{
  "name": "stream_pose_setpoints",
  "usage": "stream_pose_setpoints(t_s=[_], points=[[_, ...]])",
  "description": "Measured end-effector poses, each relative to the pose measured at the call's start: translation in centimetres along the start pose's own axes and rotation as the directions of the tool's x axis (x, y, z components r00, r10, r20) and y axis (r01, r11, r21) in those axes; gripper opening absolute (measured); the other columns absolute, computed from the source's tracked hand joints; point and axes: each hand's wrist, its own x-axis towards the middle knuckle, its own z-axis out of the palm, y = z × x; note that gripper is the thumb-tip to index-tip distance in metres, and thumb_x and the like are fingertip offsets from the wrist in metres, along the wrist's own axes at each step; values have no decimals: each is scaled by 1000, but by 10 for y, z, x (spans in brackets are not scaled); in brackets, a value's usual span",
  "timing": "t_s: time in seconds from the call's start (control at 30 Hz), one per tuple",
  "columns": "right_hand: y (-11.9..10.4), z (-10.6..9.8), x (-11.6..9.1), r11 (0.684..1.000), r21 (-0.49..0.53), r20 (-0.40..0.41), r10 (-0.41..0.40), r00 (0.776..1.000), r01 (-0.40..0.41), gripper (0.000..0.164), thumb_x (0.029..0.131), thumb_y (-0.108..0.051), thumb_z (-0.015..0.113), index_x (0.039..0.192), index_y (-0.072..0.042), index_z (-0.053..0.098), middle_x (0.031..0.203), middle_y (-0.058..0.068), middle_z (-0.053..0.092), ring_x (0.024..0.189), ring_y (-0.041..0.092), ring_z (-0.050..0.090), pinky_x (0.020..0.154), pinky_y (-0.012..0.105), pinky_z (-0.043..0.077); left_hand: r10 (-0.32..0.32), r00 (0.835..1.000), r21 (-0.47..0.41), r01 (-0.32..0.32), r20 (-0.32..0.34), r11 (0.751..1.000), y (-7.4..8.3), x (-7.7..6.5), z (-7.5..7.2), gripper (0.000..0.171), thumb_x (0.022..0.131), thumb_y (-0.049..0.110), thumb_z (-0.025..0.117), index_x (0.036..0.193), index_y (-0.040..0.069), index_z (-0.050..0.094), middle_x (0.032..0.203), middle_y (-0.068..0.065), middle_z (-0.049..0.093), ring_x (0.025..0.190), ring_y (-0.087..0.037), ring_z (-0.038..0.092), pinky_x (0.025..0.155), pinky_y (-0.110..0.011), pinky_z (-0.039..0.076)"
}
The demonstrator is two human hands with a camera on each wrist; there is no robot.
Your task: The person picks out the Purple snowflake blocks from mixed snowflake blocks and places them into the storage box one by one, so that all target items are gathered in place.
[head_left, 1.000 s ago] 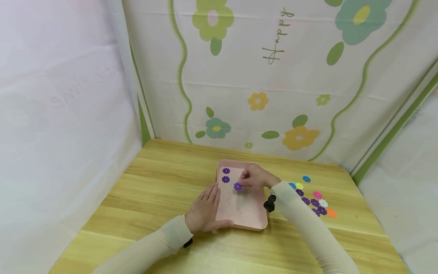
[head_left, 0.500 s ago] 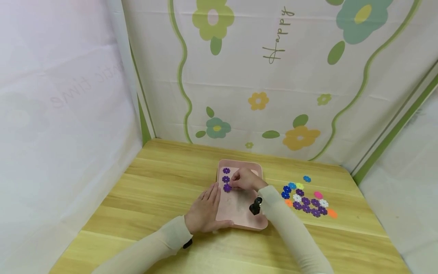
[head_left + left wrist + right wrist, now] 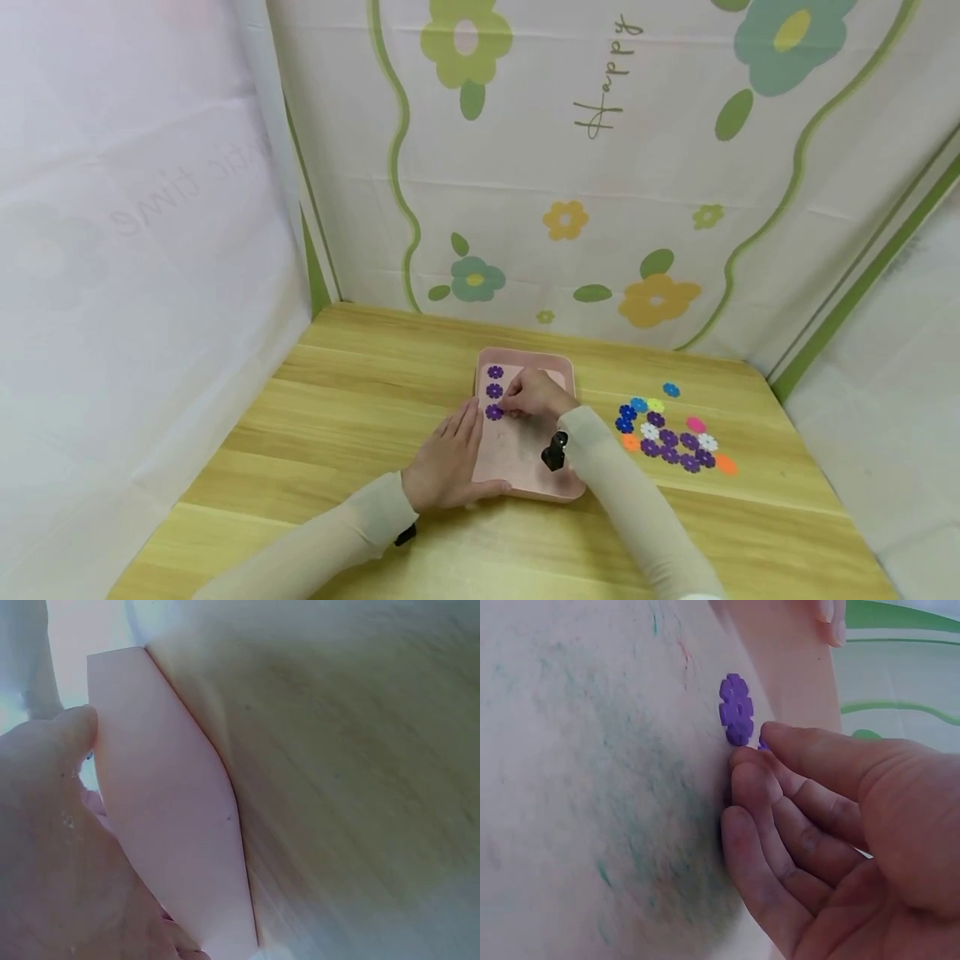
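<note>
The nearest purple disc [image 3: 493, 412] lies flat at nine o'clock from the right hand [image 3: 534, 393], the rim of the tray [image 3: 517, 467] close beyond, room stretching toward six. Those fingers curl loosely, thumb parted, contact unclear; the left hand [image 3: 444, 460] braces the nine-o'clock side, thumb spread.

Right fingers [image 3: 756, 787] bent — close by a purple notched disc [image 3: 736, 709] — over green-streaked tray [image 3: 577, 847].

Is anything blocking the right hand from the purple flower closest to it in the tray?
Nothing visible is. The right hand is beside that purple flower; the left hand rests at the edge of the pink tray, not between them.
</note>
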Motion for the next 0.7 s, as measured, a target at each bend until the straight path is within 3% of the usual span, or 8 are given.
stream_pose_setpoints(t_s=[0.27, 0.47, 0.7], points=[[-5, -43, -22, 991, -121, -20, -51, 999, 48, 8, 95, -19, 80, 93, -11, 84, 91, 2, 81, 82, 16, 70, 75, 29, 60, -20, 1000, 1, 20, 20, 1000, -1, 3, -2, 116, 94, 84, 45, 163, -8, 28, 174, -27, 22, 162, -40, 26, 130, -49, 33], [18, -89, -53, 977, -190, -28, -100, 995, 93, 10, 96, -20, 78, 97, -11, 83, 94, 2, 80, 82, 15, 71, 75, 33, 60, -22, 1000, -17, 22, 21, 1000, -2, 3, 1, 116, 95, 83, 45, 163, -9, 25, 174, -28, 20, 163, -41, 24, 131, -49, 31], [63, -138, -100, 974, -219, -26, -56, 998, 49, 15, 98, -21, 76, 102, -6, 78, 96, 6, 77, 86, 18, 71, 77, 33, 61, -1, 1000, -35, 1, -2, 999, 1, 1, 0, 115, 95, 81, 48, 162, -10, 27, 172, -30, 22, 162, -43, 25, 130, -52, 32]])
